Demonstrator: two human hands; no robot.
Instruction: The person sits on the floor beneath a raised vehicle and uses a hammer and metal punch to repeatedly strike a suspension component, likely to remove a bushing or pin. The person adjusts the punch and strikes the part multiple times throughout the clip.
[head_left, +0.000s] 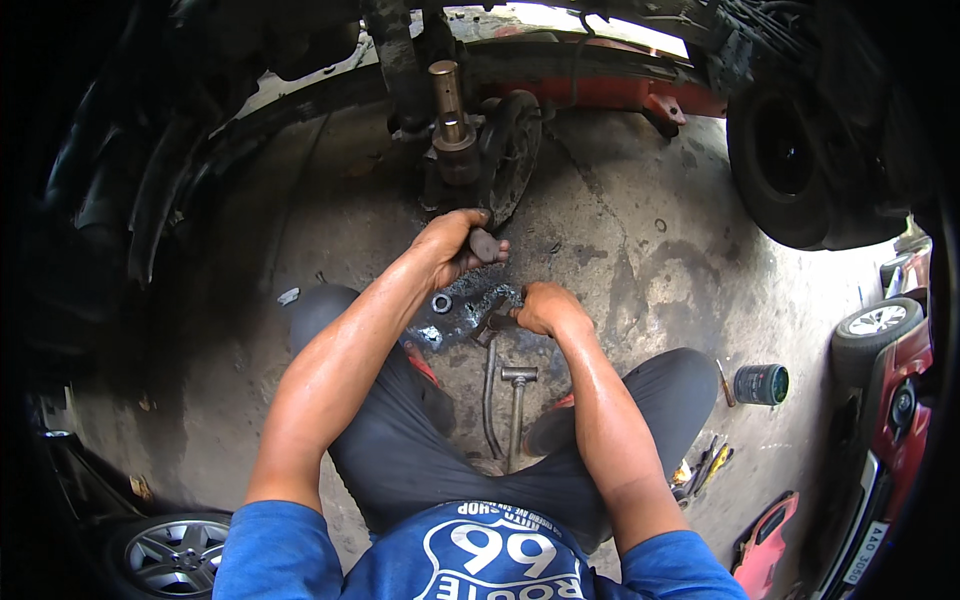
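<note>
My left hand (450,240) is closed around a dull grey metal piece (486,247), just below a dark hub assembly (510,150) with an upright bronze-coloured pin (446,95). My right hand (548,308), lower and to the right, grips a dark metal tool (494,323), perhaps a hammer, beside a greasy patch. A silver ring (441,303) lies on the floor between my forearms. Between my legs lie a curved bar (491,400) and a T-shaped steel tool (517,415).
Vehicle undercarriage and a tire (775,175) hang overhead. At right are a grease can (760,384), hand tools (715,465), a pink plastic object (765,535) and a red car (895,420). A wheel (175,555) is at lower left. A red beam (620,92) crosses behind.
</note>
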